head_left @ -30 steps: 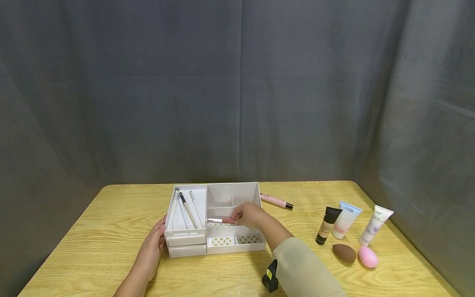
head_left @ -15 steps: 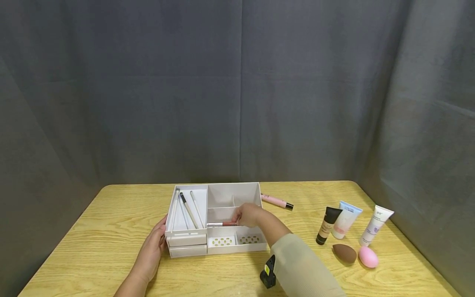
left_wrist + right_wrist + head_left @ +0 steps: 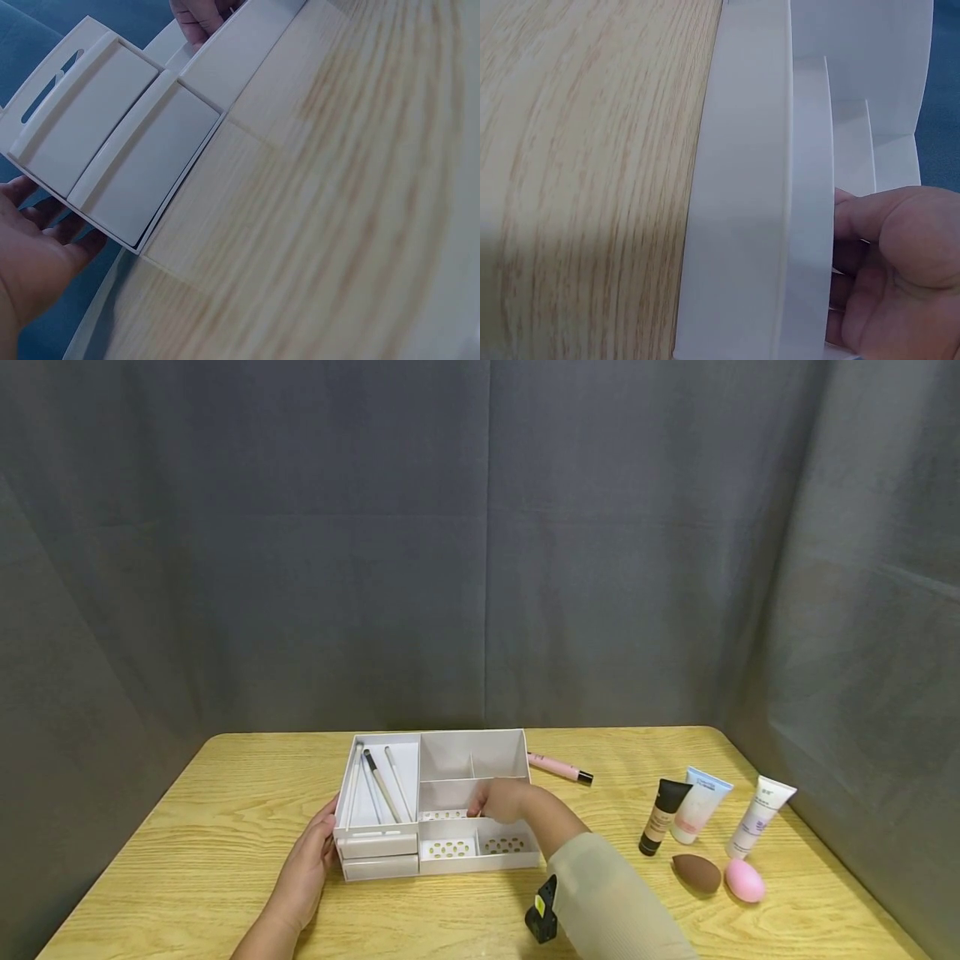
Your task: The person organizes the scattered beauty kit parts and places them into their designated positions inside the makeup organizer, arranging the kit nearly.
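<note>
A white makeup organizer (image 3: 478, 862) stands on the wooden table, with brushes (image 3: 384, 785) lying in its left tray. My left hand (image 3: 306, 860) rests along the organizer's left side, fingers stretched against the wall in the left wrist view, beside two stacked drawers (image 3: 139, 157). My right hand (image 3: 504, 800) reaches down into the middle right compartment with its fingers bent. In the right wrist view the fingertips disappear behind a white wall (image 3: 810, 217). The slim red tube with a clear end is hidden there, so its hold cannot be seen.
Behind the organizer's right side lies a pink tube with a black cap (image 3: 558, 767). At the right stand a black-capped foundation tube (image 3: 657, 827), a blue-and-pink tube (image 3: 699, 806) and a white tube (image 3: 757, 818). Brown (image 3: 696, 872) and pink (image 3: 744, 880) makeup sponges lie before them.
My right hand has lowered slightly into the compartment. The red tube, visible in the fingers before, has dropped out of sight behind the front divider. My left hand stays in place.
</note>
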### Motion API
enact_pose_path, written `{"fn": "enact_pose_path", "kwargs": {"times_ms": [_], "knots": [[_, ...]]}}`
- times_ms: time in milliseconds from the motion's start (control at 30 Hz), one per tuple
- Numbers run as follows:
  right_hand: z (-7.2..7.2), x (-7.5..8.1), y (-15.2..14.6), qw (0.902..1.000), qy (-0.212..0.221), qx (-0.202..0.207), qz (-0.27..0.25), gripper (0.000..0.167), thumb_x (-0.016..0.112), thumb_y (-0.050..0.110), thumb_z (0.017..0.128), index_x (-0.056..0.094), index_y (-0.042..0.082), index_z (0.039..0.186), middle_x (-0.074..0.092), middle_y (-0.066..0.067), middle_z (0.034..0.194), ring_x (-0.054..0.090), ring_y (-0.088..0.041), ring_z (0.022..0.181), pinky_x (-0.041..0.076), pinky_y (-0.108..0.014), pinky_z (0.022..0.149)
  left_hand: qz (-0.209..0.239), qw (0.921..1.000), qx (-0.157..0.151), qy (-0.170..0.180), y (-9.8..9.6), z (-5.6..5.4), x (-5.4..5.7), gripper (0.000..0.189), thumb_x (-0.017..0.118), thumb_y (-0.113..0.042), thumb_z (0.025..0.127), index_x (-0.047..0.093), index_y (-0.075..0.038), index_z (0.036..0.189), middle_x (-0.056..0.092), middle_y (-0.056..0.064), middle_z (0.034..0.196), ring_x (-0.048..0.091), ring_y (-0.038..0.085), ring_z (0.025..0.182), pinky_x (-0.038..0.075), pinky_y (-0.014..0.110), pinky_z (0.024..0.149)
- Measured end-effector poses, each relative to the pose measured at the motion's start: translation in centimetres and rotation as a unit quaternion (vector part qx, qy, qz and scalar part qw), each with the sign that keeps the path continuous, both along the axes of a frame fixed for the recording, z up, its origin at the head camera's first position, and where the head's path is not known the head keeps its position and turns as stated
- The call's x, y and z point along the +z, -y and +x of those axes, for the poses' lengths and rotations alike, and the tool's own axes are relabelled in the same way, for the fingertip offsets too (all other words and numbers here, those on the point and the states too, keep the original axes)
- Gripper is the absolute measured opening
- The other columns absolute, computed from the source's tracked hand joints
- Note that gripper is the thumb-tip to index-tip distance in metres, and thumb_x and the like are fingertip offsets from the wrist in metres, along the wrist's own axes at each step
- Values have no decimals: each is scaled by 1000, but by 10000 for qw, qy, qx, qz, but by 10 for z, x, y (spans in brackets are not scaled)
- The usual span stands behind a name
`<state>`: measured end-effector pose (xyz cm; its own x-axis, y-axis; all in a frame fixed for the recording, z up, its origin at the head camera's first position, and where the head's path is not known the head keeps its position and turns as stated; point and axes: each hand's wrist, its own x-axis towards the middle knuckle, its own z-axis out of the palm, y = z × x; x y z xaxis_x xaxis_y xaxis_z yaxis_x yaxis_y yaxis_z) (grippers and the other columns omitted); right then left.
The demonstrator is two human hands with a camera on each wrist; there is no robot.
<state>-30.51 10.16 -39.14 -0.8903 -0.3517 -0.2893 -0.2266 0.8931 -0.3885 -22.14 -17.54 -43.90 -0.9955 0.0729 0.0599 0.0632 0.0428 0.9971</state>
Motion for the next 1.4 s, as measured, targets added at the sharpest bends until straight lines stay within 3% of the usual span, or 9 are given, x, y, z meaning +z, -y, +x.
{"fn": "enact_pose_path", "kwargs": {"times_ms": [267,467,700,967,1200,1400], "knots": [[3,-1,-1,9999,-67,-59,-129,18,54,11,98,71,14,103,59,3,88,45,-12,81,38,-25,73,22,10000,-33,-3,0,0,-1,57,16,-32,108,17,-1,156,20,23,161,40,-25,104,35,2,90],[9,5,-7,9982,-86,-80,-585,17,55,9,97,69,9,106,60,-1,89,47,-13,80,40,-25,71,65,10000,-16,29,0,-1,-1,58,18,-34,107,18,-2,156,20,21,161,40,-25,104,36,2,90],[18,15,-16,9943,-234,-212,-1014,24,59,16,97,69,8,117,69,-6,113,58,-16,92,52,-38,85,46,10000,-40,6,-1,0,-1,60,18,-36,107,18,-2,156,21,22,160,40,-24,104,36,2,90],[27,26,-28,9871,-472,-315,-1494,26,60,17,97,69,7,119,70,-5,107,60,-16,91,53,-38,82,-38,9999,-61,71,-1,1,0,60,18,-38,107,17,-3,156,19,20,161,38,-26,104,33,1,90],[36,37,-43,9810,-789,-223,-1757,27,59,17,97,68,4,119,69,-5,105,60,-16,91,53,-35,83,75,9999,-33,-97,0,-1,-4,62,20,-39,107,18,0,155,21,22,160,40,-24,106,36,2,89],[45,46,-59,9743,-1059,-233,-1975,29,61,20,96,67,4,120,68,-6,107,60,-18,95,53,-33,83,35,10000,-55,16,0,0,-1,61,18,-38,107,17,-1,156,20,22,161,40,-24,104,36,2,89]]}}
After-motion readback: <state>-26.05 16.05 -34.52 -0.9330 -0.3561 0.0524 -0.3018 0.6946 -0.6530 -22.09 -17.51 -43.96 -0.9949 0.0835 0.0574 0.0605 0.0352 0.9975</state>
